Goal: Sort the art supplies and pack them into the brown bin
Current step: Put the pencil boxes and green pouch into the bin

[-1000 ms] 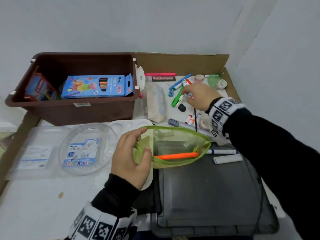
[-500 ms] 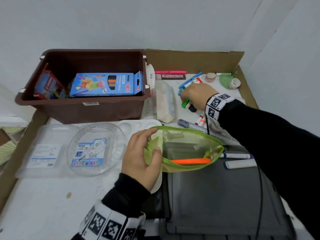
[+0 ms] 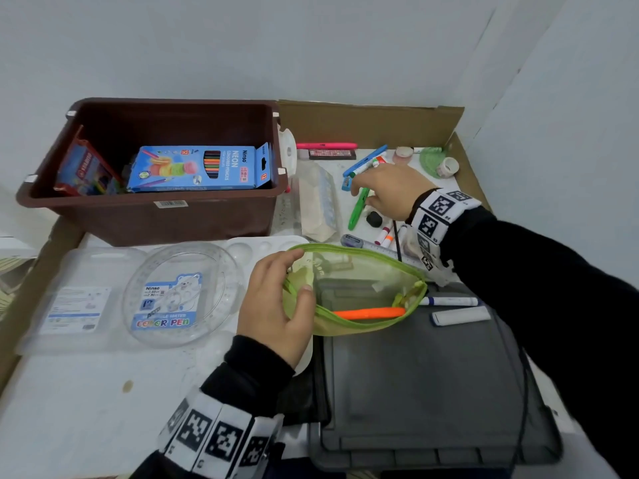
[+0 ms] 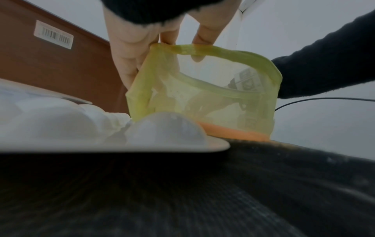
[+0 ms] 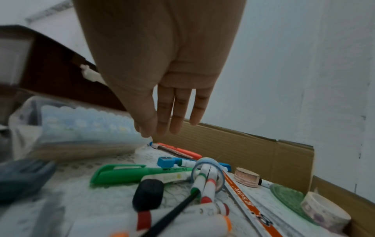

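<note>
Brown bin [image 3: 152,219] sits at the back left of the white work surface [image 3: 69,409], holding a blue pencil box [image 3: 200,169] lying flat and a red box [image 3: 86,169] leaning against its left wall. Head view: left hand [image 3: 276,305] pinches the left end of a green mesh pouch [image 3: 356,292], thumb and fingers curled on its rim and holding the mouth wide; 1 orange marker [image 3: 368,312] lies inside along the near edge. Pouch rests partly on a grey lid [image 3: 432,392], with a white paint palette [image 3: 249,250] and a clear round case [image 3: 179,295] to its left. Right hand [image 3: 390,191] reaches over the loose supplies at the back right, fingers down at a green marker [image 3: 356,210]; contact cannot be judged here. Left wrist view: 2 fingertips [image 4: 205,38] hook over the pouch [image 4: 202,96] rim, the thumb on the outside of it, the bin wall [image 4: 50,67] behind. Right wrist view: right hand [image 5: 162,72] hangs above the pile with fingers [image 5: 176,112] straight, close together and holding nothing, clear of the green marker [image 5: 138,173], a black eraser [image 5: 148,194] and a blue sharpener [image 5: 165,162] below.
</note>
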The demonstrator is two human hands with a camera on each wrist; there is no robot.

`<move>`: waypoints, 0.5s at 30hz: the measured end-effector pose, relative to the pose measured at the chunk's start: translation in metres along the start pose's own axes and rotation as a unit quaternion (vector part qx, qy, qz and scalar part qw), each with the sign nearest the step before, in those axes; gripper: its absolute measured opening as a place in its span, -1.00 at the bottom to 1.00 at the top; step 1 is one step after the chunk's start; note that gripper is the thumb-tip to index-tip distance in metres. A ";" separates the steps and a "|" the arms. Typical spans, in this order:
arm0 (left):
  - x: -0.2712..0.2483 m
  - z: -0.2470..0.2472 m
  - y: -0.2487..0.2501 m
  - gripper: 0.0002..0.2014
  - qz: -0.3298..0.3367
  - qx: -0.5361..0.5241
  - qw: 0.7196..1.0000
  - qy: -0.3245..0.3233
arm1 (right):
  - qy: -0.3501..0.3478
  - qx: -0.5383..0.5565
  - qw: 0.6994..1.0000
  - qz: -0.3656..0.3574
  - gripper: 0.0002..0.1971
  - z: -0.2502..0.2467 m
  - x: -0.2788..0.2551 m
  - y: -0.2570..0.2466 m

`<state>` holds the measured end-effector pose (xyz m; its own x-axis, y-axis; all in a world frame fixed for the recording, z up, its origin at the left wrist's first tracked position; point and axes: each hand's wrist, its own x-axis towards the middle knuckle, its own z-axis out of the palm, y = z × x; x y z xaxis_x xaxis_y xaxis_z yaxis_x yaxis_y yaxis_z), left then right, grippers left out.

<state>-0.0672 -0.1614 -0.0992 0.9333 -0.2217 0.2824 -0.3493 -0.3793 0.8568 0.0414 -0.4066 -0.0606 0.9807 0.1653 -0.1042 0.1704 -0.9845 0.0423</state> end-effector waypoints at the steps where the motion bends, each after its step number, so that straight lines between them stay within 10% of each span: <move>1: 0.000 0.000 0.000 -0.60 0.000 -0.002 1.000 -0.001 | -0.007 0.000 1.000 0.001 -0.68 0.000 -0.002 -0.001; 5: 0.000 0.000 -0.001 -0.59 0.003 -0.002 1.000 -0.007 | -0.047 -0.066 0.996 -0.039 -0.50 0.005 -0.005 -0.012; 15: 0.000 -0.001 -0.002 -0.57 -0.003 0.007 1.000 -0.012 | -0.051 -0.072 0.996 -0.015 -0.76 0.018 -0.006 -0.030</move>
<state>-0.0666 -0.1596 -0.1002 0.9330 -0.2410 0.2674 -0.3458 -0.3935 0.8518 0.0285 -0.3791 -0.0791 0.9611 0.1809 -0.2086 0.2194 -0.9590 0.1794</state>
